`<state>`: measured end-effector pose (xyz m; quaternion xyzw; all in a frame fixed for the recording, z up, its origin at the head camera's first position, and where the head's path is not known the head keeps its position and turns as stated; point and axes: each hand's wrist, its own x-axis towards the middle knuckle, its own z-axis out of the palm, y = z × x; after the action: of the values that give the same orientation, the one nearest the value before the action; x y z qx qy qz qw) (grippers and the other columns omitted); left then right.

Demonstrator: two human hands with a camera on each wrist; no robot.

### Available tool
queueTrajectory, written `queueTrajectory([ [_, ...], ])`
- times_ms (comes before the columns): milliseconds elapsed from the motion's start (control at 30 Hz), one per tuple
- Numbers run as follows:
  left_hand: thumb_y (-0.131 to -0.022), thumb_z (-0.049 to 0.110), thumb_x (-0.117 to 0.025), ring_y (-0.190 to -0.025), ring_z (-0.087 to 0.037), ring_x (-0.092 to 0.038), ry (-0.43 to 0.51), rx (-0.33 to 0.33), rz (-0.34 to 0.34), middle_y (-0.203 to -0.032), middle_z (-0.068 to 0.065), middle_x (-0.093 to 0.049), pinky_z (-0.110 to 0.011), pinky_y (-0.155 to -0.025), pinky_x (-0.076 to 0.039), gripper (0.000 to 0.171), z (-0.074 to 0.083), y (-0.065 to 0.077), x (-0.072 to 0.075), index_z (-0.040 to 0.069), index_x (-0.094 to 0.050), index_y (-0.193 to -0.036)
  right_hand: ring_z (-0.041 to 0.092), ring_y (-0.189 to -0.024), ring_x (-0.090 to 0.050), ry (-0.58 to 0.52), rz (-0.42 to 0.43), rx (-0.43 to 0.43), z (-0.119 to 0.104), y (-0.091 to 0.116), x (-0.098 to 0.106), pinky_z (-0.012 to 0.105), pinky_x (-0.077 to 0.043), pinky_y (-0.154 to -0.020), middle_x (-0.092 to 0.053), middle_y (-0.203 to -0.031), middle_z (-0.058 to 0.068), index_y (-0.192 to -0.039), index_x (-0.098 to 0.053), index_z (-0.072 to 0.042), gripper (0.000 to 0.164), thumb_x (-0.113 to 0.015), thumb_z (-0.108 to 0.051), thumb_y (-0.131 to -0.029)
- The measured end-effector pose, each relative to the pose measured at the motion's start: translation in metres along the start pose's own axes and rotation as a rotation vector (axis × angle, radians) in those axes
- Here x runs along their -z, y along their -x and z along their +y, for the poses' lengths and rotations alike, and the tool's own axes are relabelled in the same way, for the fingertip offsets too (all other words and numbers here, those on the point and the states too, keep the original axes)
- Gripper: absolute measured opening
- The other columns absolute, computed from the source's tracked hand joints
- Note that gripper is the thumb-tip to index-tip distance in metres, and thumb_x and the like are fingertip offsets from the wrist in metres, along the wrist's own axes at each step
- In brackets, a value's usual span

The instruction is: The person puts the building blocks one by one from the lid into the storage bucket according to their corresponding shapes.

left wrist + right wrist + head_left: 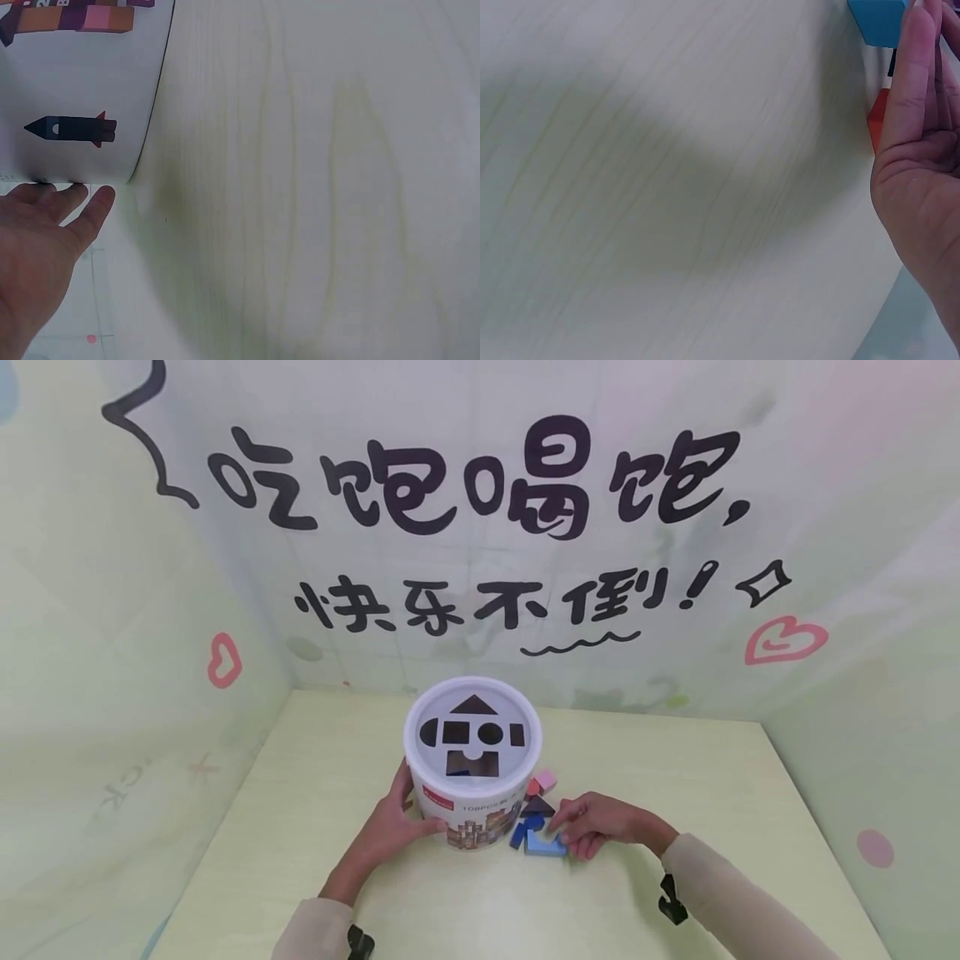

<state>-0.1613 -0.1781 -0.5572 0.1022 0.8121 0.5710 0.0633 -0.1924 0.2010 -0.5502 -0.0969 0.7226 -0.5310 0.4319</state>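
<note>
A white bucket (pixel 472 814) stands upright on the table, its lid (pixel 472 727) cut with shaped holes. My left hand (pixel 393 827) grips the bucket's left side, thumb in front; in the left wrist view its fingertips touch the wall near a printed rocket. To the right of the bucket my right hand (pixel 600 824) pinches the right end of a light blue block (pixel 545 845) with a notch in its top. Beside that block lie a dark triangular block (pixel 537 807), a rounded blue block (pixel 534 821) and a narrow dark blue block (pixel 517 836).
A pink block (pixel 546 779) and an orange-red block (pixel 533 787) lie behind the triangle, close to the bucket. Something blue shows through the lid's front hole. Printed cloth walls (pixel 480 552) enclose the pale wooden table (pixel 300 777) at the back and sides.
</note>
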Motion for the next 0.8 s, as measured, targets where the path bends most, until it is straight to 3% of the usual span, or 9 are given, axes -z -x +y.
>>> queueTrajectory([
  [100,-0.074,0.035,-0.085,-0.145,-0.032,-0.029,-0.009,0.001,0.003,-0.158,-0.009,-0.03,-0.058,-0.111,-0.035,0.115,0.0,0.0,0.0,0.036,-0.004,-0.156,0.012,-0.056,-0.065,0.02,0.001,-0.012,0.0,-0.002,-0.001,0.025,-0.058,-0.053,-0.07,-0.073,0.007,-0.112,-0.07,0.0,0.028,-0.069,-0.012,-0.087],
  [333,-0.075,0.028,-0.085,-0.145,-0.035,-0.027,0.027,0.034,-0.024,-0.157,-0.014,-0.029,-0.06,-0.113,-0.031,0.114,0.033,0.008,0.006,0.021,-0.006,-0.157,0.015,-0.06,-0.068,0.064,0.005,-0.039,0.002,-0.005,-0.005,0.029,-0.06,-0.057,-0.071,-0.075,0.009,-0.106,-0.072,-0.002,0.021,-0.068,-0.01,-0.087],
  [800,-0.075,0.028,-0.085,-0.145,-0.035,-0.026,0.02,0.041,-0.028,-0.158,-0.013,-0.029,-0.06,-0.113,-0.032,0.114,0.038,0.01,0.007,0.022,-0.006,-0.158,0.019,-0.065,-0.07,0.092,-0.04,-0.055,0.0,-0.004,-0.007,0.033,-0.062,-0.062,-0.071,-0.078,0.011,-0.102,-0.072,-0.002,0.017,-0.066,-0.009,-0.088],
])
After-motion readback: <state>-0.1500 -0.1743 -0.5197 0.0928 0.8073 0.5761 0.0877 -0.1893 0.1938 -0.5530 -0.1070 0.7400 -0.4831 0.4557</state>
